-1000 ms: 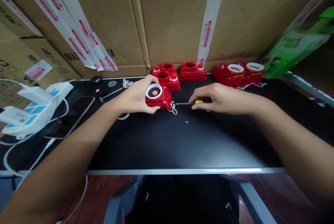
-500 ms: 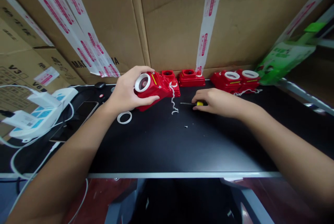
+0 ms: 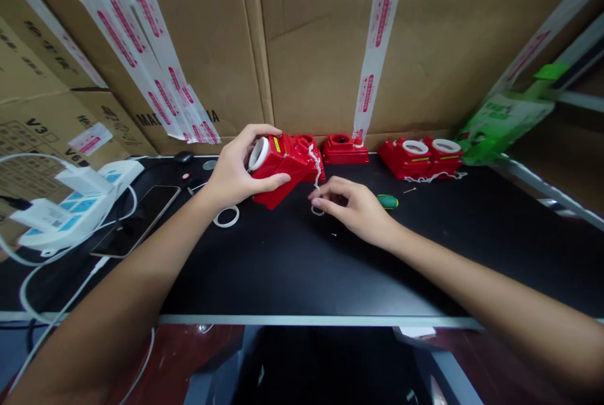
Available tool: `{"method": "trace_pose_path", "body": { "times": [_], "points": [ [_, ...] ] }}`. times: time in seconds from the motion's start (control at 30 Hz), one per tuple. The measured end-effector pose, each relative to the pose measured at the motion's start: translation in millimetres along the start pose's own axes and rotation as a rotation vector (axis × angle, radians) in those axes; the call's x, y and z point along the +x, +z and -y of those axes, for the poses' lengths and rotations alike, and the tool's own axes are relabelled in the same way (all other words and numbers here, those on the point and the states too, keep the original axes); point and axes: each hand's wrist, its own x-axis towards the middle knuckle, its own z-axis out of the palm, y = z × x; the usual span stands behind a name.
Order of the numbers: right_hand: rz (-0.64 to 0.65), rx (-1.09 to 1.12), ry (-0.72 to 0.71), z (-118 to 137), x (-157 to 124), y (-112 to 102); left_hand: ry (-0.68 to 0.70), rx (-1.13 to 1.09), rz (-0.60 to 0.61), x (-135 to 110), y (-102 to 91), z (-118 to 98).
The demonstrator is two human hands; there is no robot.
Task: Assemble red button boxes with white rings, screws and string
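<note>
My left hand grips a red housing with a white ring in its face, tilted above the table. From the housing hangs a twisted white cord. The thumb and fingertips of my right hand are closed on the lower end of this cord, where a small loop shows beneath them. Just right of that hand lies a screwdriver with a green handle. A small screw rests in front of my right hand. A loose white ring lies below my left wrist.
Behind stand more red housings, one base at centre and two with white rings to the right. A green-and-white pouch leans at far right. Phone, power strip and cables occupy the left. Cardboard boxes form the back wall.
My right hand has let go of the screwdriver, which now lies on the table, and has moved left to take the cord's end. The housing in my left hand has turned, its ring facing further left.
</note>
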Motion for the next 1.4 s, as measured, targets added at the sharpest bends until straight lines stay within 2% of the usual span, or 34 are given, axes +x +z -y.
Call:
{"method": "trace_pose_path", "body": {
  "times": [0.17,0.27,0.43,0.53,0.63,0.73,0.87,1.0,1.17,1.3,1.4],
  "points": [
    [0.078,0.225,0.158,-4,6,-13,0.033,0.071,-0.068,3,-4.7,18],
    [0.080,0.249,0.259,-9,9,-21,0.043,0.146,-0.109,5,-14.7,25],
    [0.100,0.123,0.252,-6,10,-26,0.045,0.258,-0.174,8,-30.3,26],
    [0.128,0.109,0.233,2,9,-30,0.083,0.345,-0.152,9,-33.1,19],
    [0.158,0.190,0.196,8,8,-37,0.148,0.424,-0.048,9,-32.5,7],
    [0.076,0.340,0.148,9,9,-49,0.155,0.462,0.117,7,-29.6,-7],
    [-0.113,0.577,0.173,9,12,-70,0.041,0.477,0.411,4,-22.6,-28],
    [-0.075,0.754,0.180,10,15,-86,-0.062,0.494,0.603,3,-15.9,-40],
    [0.023,0.785,0.131,4,15,-88,-0.097,0.575,0.697,1,-10.6,-44],
    [-0.007,0.771,0.095,1,15,-87,-0.110,0.609,0.739,-1,-3.4,-46],
    [-0.044,0.754,0.101,6,14,-90,-0.129,0.671,0.713,-3,5.6,-51]
  ]
}}
